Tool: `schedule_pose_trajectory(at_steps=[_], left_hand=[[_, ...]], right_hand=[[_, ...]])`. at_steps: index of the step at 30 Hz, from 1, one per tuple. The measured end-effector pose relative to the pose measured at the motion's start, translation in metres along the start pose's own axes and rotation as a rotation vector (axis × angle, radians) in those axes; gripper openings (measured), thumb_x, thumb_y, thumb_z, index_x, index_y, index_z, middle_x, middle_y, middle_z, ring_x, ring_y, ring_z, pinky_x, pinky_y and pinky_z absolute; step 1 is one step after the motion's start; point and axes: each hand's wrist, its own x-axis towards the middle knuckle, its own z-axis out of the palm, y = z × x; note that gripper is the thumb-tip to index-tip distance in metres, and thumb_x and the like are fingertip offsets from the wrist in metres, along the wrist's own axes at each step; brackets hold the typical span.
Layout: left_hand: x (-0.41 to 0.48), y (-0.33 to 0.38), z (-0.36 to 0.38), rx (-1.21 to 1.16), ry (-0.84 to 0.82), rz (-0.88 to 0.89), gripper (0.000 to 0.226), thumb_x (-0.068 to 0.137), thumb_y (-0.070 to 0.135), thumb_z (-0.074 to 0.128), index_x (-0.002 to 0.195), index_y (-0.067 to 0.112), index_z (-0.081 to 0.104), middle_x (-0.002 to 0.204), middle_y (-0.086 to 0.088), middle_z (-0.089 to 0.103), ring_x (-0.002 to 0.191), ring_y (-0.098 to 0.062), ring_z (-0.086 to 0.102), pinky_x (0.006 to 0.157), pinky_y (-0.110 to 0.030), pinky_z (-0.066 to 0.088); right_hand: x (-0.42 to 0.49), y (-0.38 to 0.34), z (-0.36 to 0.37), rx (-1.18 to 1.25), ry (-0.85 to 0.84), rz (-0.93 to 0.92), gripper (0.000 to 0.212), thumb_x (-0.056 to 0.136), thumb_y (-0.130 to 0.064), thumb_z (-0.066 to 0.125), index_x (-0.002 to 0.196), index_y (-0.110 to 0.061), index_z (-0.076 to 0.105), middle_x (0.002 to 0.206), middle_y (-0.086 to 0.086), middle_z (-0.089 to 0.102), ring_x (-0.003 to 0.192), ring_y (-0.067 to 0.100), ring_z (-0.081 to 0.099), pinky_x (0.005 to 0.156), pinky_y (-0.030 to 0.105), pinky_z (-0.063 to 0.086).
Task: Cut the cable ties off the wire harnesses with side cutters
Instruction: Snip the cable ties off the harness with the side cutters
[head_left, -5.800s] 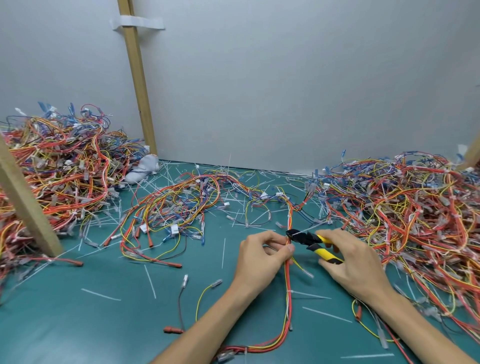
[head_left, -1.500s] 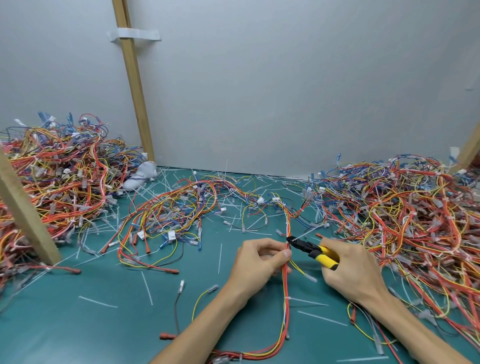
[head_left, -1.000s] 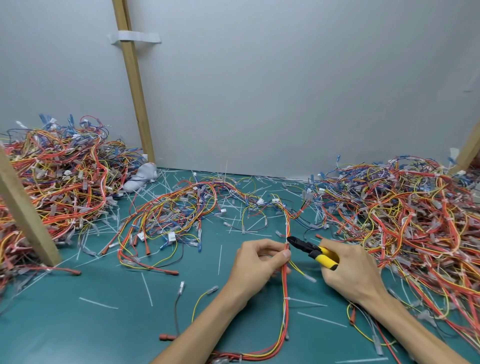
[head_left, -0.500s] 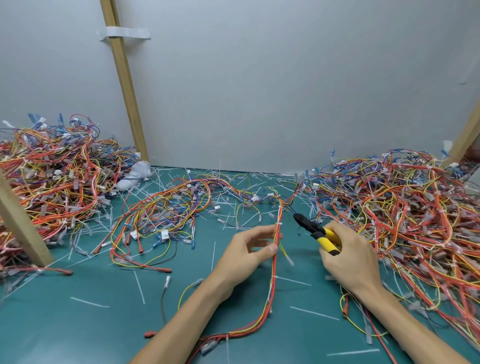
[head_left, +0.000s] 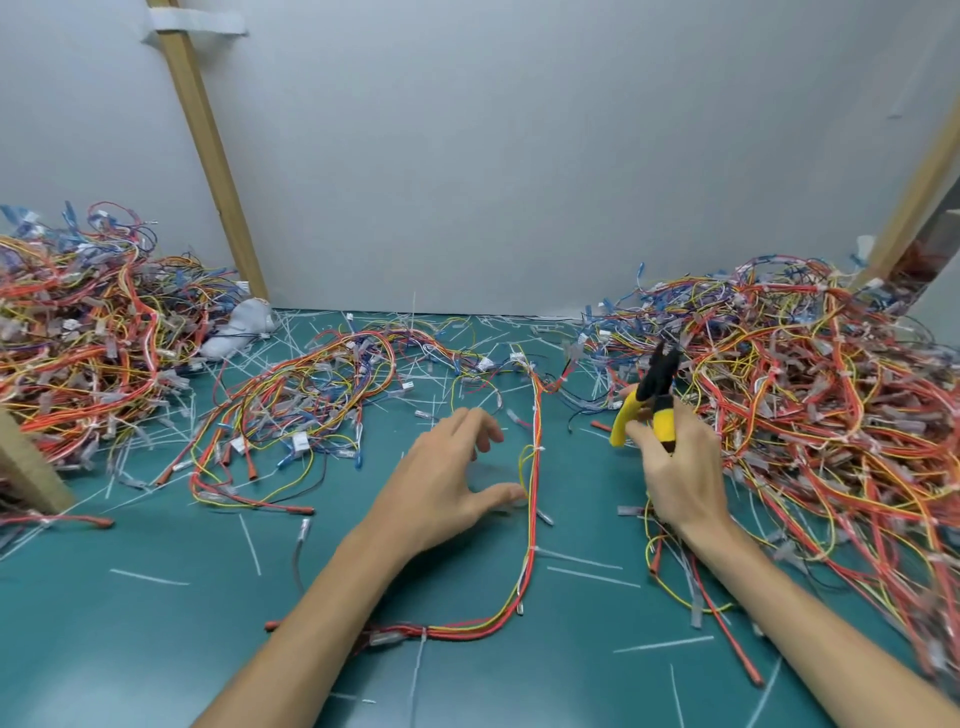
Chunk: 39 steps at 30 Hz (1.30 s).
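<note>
A red, orange and yellow wire harness (head_left: 534, 499) runs down the middle of the green mat (head_left: 156, 623) and bends left near the front. A white cable tie (head_left: 538, 448) still wraps it partway up. My left hand (head_left: 447, 483) hovers just left of the harness with fingers spread and thumb near the wires, holding nothing. My right hand (head_left: 675, 467) grips the yellow-handled side cutters (head_left: 649, 400), raised with the black jaws pointing up and away from the harness.
Big tangles of harnesses lie at the left (head_left: 88, 332) and right (head_left: 810, 395), with a looser bundle (head_left: 311, 405) in the middle. Cut white tie pieces (head_left: 582, 561) litter the mat. Wooden posts (head_left: 208, 156) lean on the grey back wall.
My left hand has let go of the harness and opened. My right hand has pulled the cutters back to the right and tipped the jaws upward.
</note>
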Motion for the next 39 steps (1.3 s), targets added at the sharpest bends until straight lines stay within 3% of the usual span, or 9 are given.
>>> schedule_pose_trajectory(at_steps=[4,8,13,15,19,24,33,37,39], left_hand=[[0.0,0.001,-0.009,-0.006,-0.045,-0.032,0.019,0.084,0.037,0.071,0.082,0.025,0.057,0.073,0.011,0.061,0.07,-0.006,0.057,0.069,-0.03,0.048],[0.002,0.002,-0.015,-0.036,-0.132,-0.082,0.022,0.087,0.034,0.067,0.071,0.02,0.062,0.06,0.008,0.062,0.053,-0.002,0.053,0.056,-0.02,0.041],[-0.002,0.015,-0.024,-0.27,-0.664,-0.24,0.04,0.086,0.053,0.061,0.069,0.017,0.068,0.064,0.007,0.072,0.04,-0.009,0.058,0.043,-0.016,0.042],[-0.006,0.022,-0.017,-0.247,-0.749,-0.25,0.038,0.082,0.054,0.066,0.07,0.018,0.066,0.061,0.005,0.071,0.04,-0.011,0.059,0.04,-0.016,0.041],[-0.01,0.034,-0.006,-0.067,-0.641,-0.151,0.044,0.076,0.056,0.071,0.069,0.015,0.059,0.055,0.002,0.066,0.041,-0.009,0.06,0.042,-0.014,0.04],[-0.012,0.044,-0.005,0.167,-0.525,0.012,0.043,0.073,0.06,0.07,0.069,0.018,0.059,0.061,0.006,0.063,0.055,-0.007,0.052,0.057,-0.027,0.045],[-0.012,0.043,0.0,0.108,-0.477,-0.004,0.023,0.075,0.034,0.066,0.062,0.02,0.054,0.053,0.01,0.053,0.053,-0.003,0.048,0.06,-0.029,0.05],[-0.012,0.049,0.006,-0.043,-0.387,-0.012,0.017,0.081,0.028,0.068,0.069,0.018,0.063,0.06,0.005,0.065,0.054,-0.008,0.056,0.061,-0.024,0.049],[-0.013,0.052,0.01,-0.138,-0.373,-0.01,0.02,0.088,0.027,0.066,0.074,0.013,0.067,0.064,-0.001,0.072,0.054,0.001,0.06,0.061,-0.016,0.048]], right_hand=[[0.0,-0.001,-0.001,0.11,0.008,0.043,0.016,0.085,-0.033,0.054,0.086,-0.024,0.067,0.067,-0.011,0.063,0.065,0.007,0.055,0.062,0.03,0.037],[0.003,0.001,-0.001,0.168,-0.01,0.084,0.023,0.087,-0.036,0.052,0.082,-0.021,0.069,0.079,0.008,0.07,0.078,0.023,0.063,0.07,0.038,0.05],[0.003,0.001,-0.001,0.33,-0.04,0.196,0.041,0.096,-0.042,0.053,0.077,-0.008,0.064,0.065,0.008,0.068,0.059,0.028,0.067,0.052,0.036,0.054],[0.003,0.001,-0.001,0.349,-0.051,0.215,0.04,0.099,-0.039,0.052,0.078,-0.006,0.063,0.061,0.011,0.065,0.052,0.029,0.063,0.049,0.038,0.054],[0.004,-0.001,-0.002,0.4,-0.08,0.225,0.042,0.095,-0.042,0.052,0.077,-0.005,0.064,0.058,0.012,0.064,0.048,0.028,0.061,0.041,0.023,0.046],[0.006,-0.001,-0.001,0.426,-0.091,0.231,0.043,0.093,-0.043,0.051,0.076,-0.006,0.064,0.061,0.014,0.065,0.049,0.029,0.063,0.038,0.017,0.041],[0.008,0.002,0.001,0.399,-0.14,0.286,0.032,0.102,-0.032,0.045,0.088,-0.013,0.068,0.081,0.011,0.074,0.069,0.029,0.073,0.04,0.019,0.043],[0.009,0.005,-0.001,0.403,-0.171,0.322,0.036,0.101,-0.029,0.047,0.084,-0.004,0.066,0.069,0.013,0.071,0.056,0.03,0.069,0.037,0.017,0.04],[0.008,0.006,-0.002,0.415,-0.183,0.356,0.038,0.1,-0.028,0.049,0.078,0.0,0.063,0.059,0.015,0.065,0.043,0.029,0.062,0.036,0.017,0.039]])
